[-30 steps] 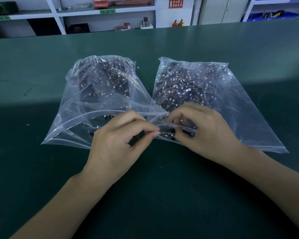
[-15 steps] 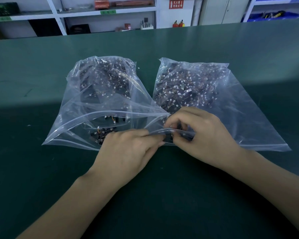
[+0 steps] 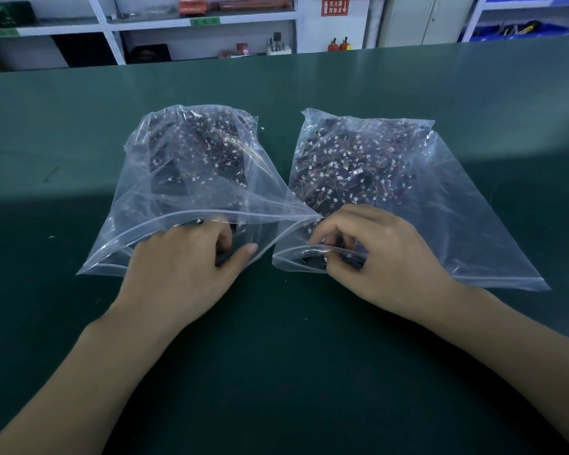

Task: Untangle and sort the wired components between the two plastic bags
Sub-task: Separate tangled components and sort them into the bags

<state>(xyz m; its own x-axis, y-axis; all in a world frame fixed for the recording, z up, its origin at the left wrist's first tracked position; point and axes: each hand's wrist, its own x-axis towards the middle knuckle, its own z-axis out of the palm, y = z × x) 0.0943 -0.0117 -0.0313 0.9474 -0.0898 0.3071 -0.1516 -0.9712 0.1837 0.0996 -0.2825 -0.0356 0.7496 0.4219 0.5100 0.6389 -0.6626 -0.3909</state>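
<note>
Wired components [image 3: 349,165], small dark parts with thin wires and white plugs, filled two clear plastic bags lying side by side on the green table [image 3: 309,356]. The left bag [image 3: 165,192] and the right bag [image 3: 457,208] almost touched at their near corners. The left hand [image 3: 184,267] was inside the mouth of the left bag, fingers curled; what it held I could not tell. The right hand [image 3: 375,257] pinched some components at the mouth of the right bag.
</note>
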